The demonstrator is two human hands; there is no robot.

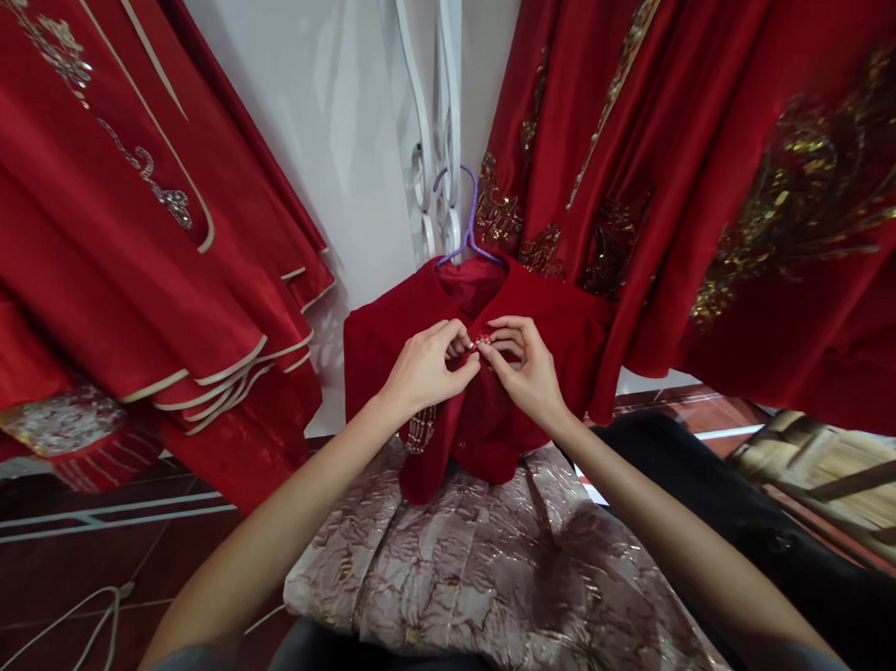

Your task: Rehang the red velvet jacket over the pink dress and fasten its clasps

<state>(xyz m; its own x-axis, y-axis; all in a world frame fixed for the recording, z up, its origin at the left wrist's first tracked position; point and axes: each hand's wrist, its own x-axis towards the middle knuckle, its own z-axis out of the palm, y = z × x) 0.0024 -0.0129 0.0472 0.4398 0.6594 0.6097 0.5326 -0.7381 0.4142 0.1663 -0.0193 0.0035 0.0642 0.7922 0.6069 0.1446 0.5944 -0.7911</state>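
A short red jacket (490, 423) hangs front-out on a purple hanger (472, 214) hooked to a white metal rack (429, 126) just above it, which keeps the collar and front opening level with the person's hands.

Both hands meet at the middle of the jacket's chest, just below the collar. The left hand (424, 369) and right hand (523, 367) nearly touch, and their thumbs and forefingers are drawn into narrow pinches on a small beaded fastening (482, 342) at the front edge. The remaining fingers curl in. A grip this close suits a piece so small, probably with one hand steadying the cloth while the other works the fastening. Exactly which fingertip holds which part is too small to tell.

A beaded tassel (421, 429) hangs on the jacket's lower left. Directly beneath the jacket a pink-and-gold brocade skirt (475, 564) spreads towards the person. To the jacket's left hang red robes with cream trim (113, 243), and to its right red robes with gold embroidery (709, 162). Black cloth (726, 481) lies to the lower right, and a white cable (73, 626) trails over the floor well away to the lower left.
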